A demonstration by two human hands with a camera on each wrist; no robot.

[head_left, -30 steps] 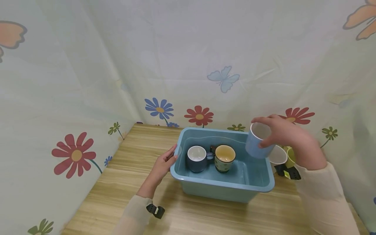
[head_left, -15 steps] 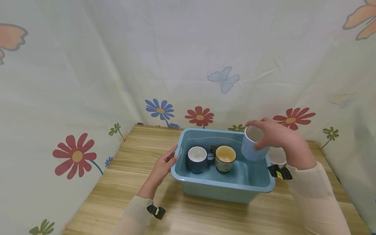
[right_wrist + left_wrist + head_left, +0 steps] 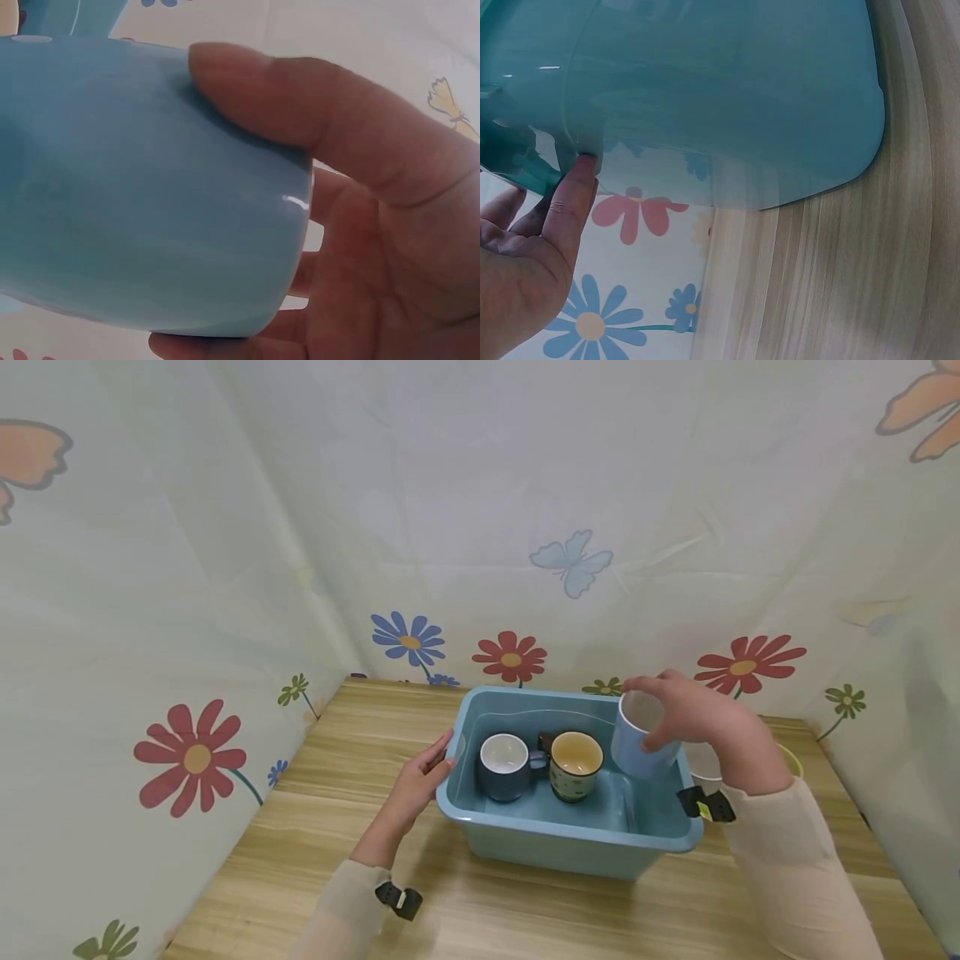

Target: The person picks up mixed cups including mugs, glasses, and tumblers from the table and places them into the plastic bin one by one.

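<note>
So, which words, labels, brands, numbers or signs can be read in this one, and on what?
None can be read.
Pale blue mug: no lettering on the sides in view.
Patterned mug: markings too small to make out.
Left wrist strap, right wrist strap: light patches too small to read.

Soft light fills the head view; in the wrist views, glints mark the tub (image 3: 727, 82), upper left, and cup (image 3: 150, 187), right of centre.

A smooth, pale-blue cup (image 3: 637, 756) with a whitish interior is held near its rim, mouth up, at the far right corner of an open, rectangular blue bin (image 3: 555, 850) set upright on a wood-grain desk (image 3: 322, 802).
</note>
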